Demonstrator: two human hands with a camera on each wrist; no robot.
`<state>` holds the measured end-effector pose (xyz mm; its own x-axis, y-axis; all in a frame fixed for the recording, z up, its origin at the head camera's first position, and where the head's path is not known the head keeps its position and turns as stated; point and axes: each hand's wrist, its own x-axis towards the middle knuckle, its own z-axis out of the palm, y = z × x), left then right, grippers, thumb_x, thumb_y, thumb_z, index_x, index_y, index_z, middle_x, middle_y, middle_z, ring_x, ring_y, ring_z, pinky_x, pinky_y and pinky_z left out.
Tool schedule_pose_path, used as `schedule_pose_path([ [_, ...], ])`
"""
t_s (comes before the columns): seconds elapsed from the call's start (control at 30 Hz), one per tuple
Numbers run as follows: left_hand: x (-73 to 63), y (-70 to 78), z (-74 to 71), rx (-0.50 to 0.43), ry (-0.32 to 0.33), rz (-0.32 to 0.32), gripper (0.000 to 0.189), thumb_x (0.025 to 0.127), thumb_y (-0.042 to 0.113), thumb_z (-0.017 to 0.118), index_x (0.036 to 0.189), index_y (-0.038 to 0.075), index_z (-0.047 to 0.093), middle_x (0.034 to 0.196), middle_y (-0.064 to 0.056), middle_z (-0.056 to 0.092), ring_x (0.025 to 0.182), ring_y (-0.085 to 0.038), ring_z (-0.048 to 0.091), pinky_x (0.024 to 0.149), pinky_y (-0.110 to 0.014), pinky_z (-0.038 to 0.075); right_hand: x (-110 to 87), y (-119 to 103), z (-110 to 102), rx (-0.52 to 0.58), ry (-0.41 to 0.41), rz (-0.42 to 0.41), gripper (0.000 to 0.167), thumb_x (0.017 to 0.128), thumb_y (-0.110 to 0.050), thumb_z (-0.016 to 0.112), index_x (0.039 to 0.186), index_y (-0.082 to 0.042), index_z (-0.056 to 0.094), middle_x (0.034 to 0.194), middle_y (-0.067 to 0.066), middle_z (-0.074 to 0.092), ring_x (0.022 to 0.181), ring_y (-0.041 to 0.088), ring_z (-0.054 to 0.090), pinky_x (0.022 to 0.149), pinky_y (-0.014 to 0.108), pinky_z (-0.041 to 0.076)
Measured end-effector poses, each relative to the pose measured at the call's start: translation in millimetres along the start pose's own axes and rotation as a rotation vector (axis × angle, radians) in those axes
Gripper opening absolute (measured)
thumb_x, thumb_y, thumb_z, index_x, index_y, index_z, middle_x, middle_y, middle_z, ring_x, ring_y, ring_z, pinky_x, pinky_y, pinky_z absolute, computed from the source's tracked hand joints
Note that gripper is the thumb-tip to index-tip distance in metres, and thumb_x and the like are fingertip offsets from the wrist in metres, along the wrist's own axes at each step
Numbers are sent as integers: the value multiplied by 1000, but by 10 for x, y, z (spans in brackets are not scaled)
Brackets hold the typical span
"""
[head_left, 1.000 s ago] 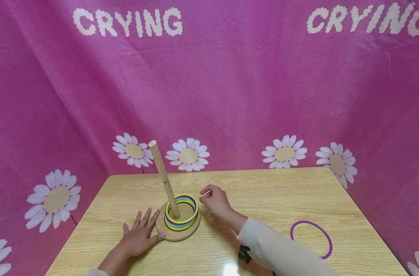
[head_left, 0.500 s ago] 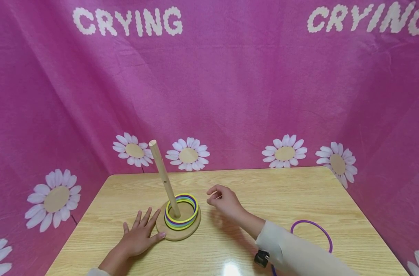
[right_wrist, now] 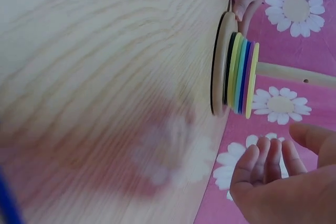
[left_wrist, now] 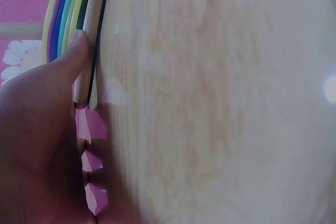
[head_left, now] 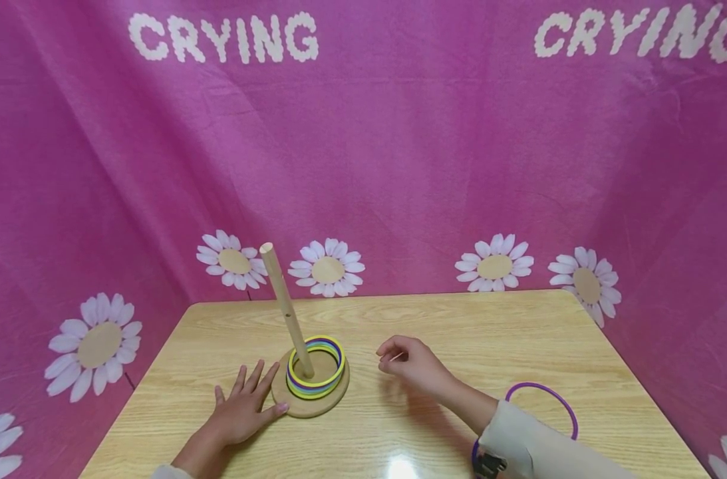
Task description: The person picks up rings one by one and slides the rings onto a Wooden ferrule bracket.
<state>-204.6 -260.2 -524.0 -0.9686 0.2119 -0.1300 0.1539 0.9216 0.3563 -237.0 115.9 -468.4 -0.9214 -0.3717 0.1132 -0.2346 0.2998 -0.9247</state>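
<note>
A wooden peg stand has a round base [head_left: 306,408] and a tall post [head_left: 287,307] that looks tilted left in the head view. Stacked around its foot are several thin rings [right_wrist: 242,74], among them yellow, purple, blue, teal and dark green ones, the top one yellow. My left hand [head_left: 240,414] lies spread on the table with the thumb touching the edge of the base. To the right of the stand, my right hand [head_left: 416,366] hovers over the table, its fingers loosely bent and nothing in them.
A purple ring [head_left: 541,384] lies on the wooden table [head_left: 459,326] at the right, partly covered by the right sleeve [head_left: 537,439]. Part of a blue-violet ring [head_left: 475,451] shows beside the cuff. Pink curtains [head_left: 387,166] with daisies surround the table.
My right hand has moved right and slightly toward me, away from the ring stack. The left hand, the stand and its rings have not moved.
</note>
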Motion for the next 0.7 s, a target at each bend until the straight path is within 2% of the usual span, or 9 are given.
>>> schedule_pose_path([
  [0.13, -9, 8, -6, 6, 1, -1, 89, 96, 72, 50, 167, 25, 22, 172, -16, 11, 155, -52, -1, 102, -89, -5, -124, 66, -130, 5, -56, 1, 19, 93, -4, 72, 108, 7, 68, 96, 10, 70, 80, 12, 63, 74, 24, 52],
  [0.4, -18, 21, -19, 3, -5, -3, 89, 97, 72, 50, 167, 25, 22, 173, -16, 11, 155, -51, -1, 102, -89, -4, -397, 196, -416, 49, -142, 58, 21, 91, -1, 71, 109, 8, 67, 100, 14, 69, 87, 17, 64, 75, 25, 54],
  [0.7, -23, 26, -22, 0, 0, 0, 88, 97, 71, 51, 167, 25, 22, 173, -16, 11, 155, -52, 0, 102, -89, -4, -661, 333, -645, 45, -180, 58, 21, 89, 2, 73, 107, 10, 66, 102, 19, 68, 89, 13, 62, 78, 21, 52],
])
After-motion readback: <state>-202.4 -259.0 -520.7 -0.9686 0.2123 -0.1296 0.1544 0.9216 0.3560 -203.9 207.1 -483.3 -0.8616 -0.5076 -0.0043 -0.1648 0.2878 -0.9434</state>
